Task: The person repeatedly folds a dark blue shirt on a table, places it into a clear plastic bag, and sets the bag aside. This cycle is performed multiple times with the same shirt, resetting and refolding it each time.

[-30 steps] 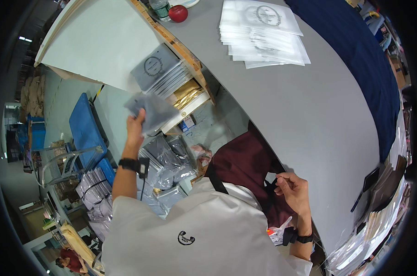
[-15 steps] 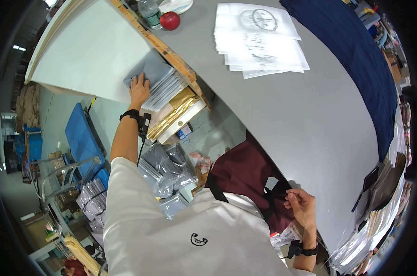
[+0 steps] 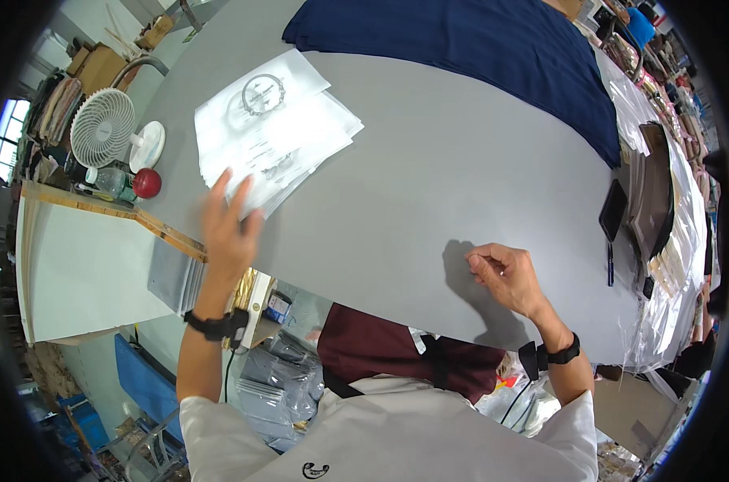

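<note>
On the grey table [image 3: 413, 177] lies a fanned stack of translucent white printed plastic bags [image 3: 276, 120]. My left hand [image 3: 232, 229] hovers at the near edge of that stack, its fingers spread and slightly blurred, with nothing in them. Whether its fingertips touch the bags I cannot tell. Over the table's near right part, my right hand [image 3: 505, 277] is loosely curled and casts a shadow; nothing shows in its fingers. Folded navy cloth [image 3: 453, 48] stretches along the far side.
At left stand a white fan [image 3: 103, 127], a clear bottle [image 3: 111, 183] and a red apple [image 3: 147, 183]. Below the wooden edge, a white box holds grey plastic packs [image 3: 176, 277]. A dark phone [image 3: 613, 210] and a pen [image 3: 610, 263] lie right, beside stacked packaged cloth [image 3: 648, 189].
My left hand has left the grey packs in the white box and come over the table by the printed bags. My right hand has moved from the table's edge to above its surface.
</note>
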The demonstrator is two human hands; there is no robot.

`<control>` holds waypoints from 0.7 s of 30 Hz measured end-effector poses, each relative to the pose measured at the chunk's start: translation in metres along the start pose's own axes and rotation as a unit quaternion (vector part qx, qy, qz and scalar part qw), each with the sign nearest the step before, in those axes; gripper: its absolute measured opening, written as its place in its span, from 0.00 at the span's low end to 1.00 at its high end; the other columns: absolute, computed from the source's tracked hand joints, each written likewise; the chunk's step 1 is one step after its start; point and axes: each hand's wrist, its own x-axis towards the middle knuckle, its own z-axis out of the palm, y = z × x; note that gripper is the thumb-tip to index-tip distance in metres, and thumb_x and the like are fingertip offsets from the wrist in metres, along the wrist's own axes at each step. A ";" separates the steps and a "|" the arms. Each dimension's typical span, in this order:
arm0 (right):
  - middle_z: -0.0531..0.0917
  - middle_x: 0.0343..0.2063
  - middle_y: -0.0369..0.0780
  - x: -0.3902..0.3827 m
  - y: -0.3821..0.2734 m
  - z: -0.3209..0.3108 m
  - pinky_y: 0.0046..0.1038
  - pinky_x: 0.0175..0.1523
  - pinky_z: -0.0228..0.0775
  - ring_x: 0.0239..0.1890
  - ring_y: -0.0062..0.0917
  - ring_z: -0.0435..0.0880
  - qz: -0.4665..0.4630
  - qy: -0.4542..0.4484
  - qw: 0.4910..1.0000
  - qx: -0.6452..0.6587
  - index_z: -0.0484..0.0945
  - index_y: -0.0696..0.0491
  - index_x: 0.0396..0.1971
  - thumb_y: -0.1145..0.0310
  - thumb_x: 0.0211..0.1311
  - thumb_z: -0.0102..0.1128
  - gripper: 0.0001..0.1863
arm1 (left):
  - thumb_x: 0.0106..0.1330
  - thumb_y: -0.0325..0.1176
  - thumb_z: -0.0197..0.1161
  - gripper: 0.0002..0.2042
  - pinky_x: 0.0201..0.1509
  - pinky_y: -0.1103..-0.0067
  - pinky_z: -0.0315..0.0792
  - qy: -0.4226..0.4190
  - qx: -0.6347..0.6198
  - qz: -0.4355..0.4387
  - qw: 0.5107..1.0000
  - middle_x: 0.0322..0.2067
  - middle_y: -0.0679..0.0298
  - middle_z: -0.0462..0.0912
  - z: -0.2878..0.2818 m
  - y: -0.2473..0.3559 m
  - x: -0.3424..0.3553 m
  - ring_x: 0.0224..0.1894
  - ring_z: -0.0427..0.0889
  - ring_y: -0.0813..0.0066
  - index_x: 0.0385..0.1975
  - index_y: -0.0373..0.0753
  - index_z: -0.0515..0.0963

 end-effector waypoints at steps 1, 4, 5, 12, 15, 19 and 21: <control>0.87 0.27 0.39 0.006 0.002 -0.001 0.24 0.35 0.79 0.28 0.20 0.86 -0.005 0.004 1.000 -0.003 0.85 0.61 0.42 0.69 0.75 0.63 0.10 | 0.75 0.34 0.62 0.24 0.75 0.57 0.61 -0.059 0.000 -0.015 0.998 0.74 0.49 0.65 0.009 0.015 0.017 0.73 0.65 0.43 0.70 0.47 0.73; 0.88 0.28 0.40 0.014 0.009 -0.011 0.25 0.36 0.80 0.28 0.22 0.87 -0.019 0.009 1.000 -0.002 0.86 0.61 0.44 0.67 0.75 0.63 0.11 | 0.80 0.44 0.54 0.26 0.81 0.51 0.47 -0.169 0.072 -0.017 0.983 0.79 0.47 0.53 0.036 0.024 0.051 0.80 0.51 0.39 0.76 0.51 0.67; 0.88 0.27 0.40 0.015 0.012 -0.016 0.25 0.36 0.80 0.28 0.22 0.87 -0.019 0.015 1.000 -0.007 0.86 0.60 0.44 0.67 0.75 0.63 0.11 | 0.80 0.46 0.51 0.26 0.81 0.49 0.45 -0.175 0.078 -0.021 0.981 0.79 0.47 0.52 0.042 0.019 0.057 0.80 0.50 0.38 0.76 0.52 0.66; 0.88 0.27 0.41 0.019 0.030 -0.056 0.24 0.36 0.79 0.27 0.22 0.86 -0.010 0.047 0.999 -0.001 0.86 0.60 0.44 0.66 0.75 0.64 0.12 | 0.74 0.51 0.61 0.27 0.78 0.47 0.51 -0.230 0.108 -0.074 0.964 0.76 0.45 0.62 0.028 -0.022 0.111 0.77 0.59 0.39 0.71 0.50 0.74; 0.86 0.26 0.40 0.032 0.028 -0.071 0.23 0.34 0.76 0.26 0.21 0.83 -0.026 0.062 0.998 -0.014 0.86 0.60 0.43 0.66 0.75 0.65 0.11 | 0.72 0.42 0.65 0.20 0.74 0.60 0.63 -0.199 0.035 -0.014 0.979 0.68 0.48 0.76 0.036 -0.019 0.159 0.71 0.72 0.47 0.61 0.45 0.82; 0.84 0.24 0.39 0.066 0.024 -0.084 0.24 0.31 0.71 0.23 0.19 0.77 -0.051 0.066 0.996 -0.045 0.86 0.60 0.41 0.66 0.74 0.65 0.11 | 0.71 0.36 0.65 0.16 0.51 0.70 0.80 -0.069 -0.085 -0.070 0.992 0.43 0.54 0.91 0.116 -0.027 0.252 0.43 0.90 0.62 0.54 0.38 0.86; 0.84 0.24 0.38 0.083 0.024 -0.088 0.24 0.30 0.69 0.23 0.19 0.75 -0.058 0.074 0.994 -0.055 0.86 0.60 0.41 0.66 0.74 0.65 0.11 | 0.71 0.36 0.65 0.16 0.47 0.71 0.81 -0.021 -0.070 -0.094 0.993 0.39 0.55 0.91 0.158 -0.045 0.298 0.39 0.90 0.65 0.54 0.36 0.85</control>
